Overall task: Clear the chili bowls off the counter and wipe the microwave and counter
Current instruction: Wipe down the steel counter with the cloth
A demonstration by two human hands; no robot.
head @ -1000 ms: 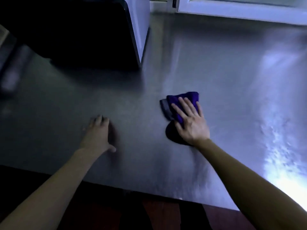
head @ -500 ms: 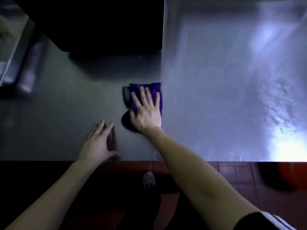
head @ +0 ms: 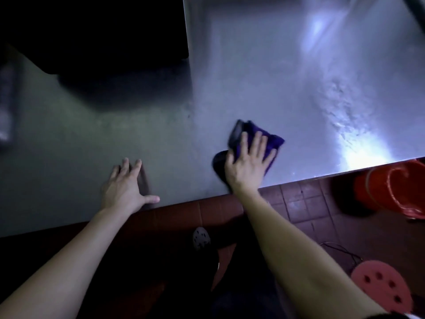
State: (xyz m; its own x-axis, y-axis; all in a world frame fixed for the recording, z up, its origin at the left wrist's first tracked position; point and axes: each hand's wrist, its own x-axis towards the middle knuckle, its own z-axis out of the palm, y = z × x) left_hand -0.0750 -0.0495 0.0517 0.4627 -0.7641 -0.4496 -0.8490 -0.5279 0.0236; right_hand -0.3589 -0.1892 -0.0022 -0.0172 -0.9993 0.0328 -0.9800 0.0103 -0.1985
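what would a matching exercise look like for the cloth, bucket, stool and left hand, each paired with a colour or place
Things:
1. cloth
2. bucket
3. stool
4. left hand

Descriptions:
a. red, on the floor below the counter's edge
b. flat on the counter, holding nothing
c. purple, under the right hand
d. pink, round, with holes

Pairs: 1-c, 2-a, 3-d, 4-b

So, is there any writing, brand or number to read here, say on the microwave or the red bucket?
No readable text. The microwave is in deep shadow, so any label on it cannot be seen. The purple cloth under the right hand, the counter, the red bucket and the pink stool show no lettering.
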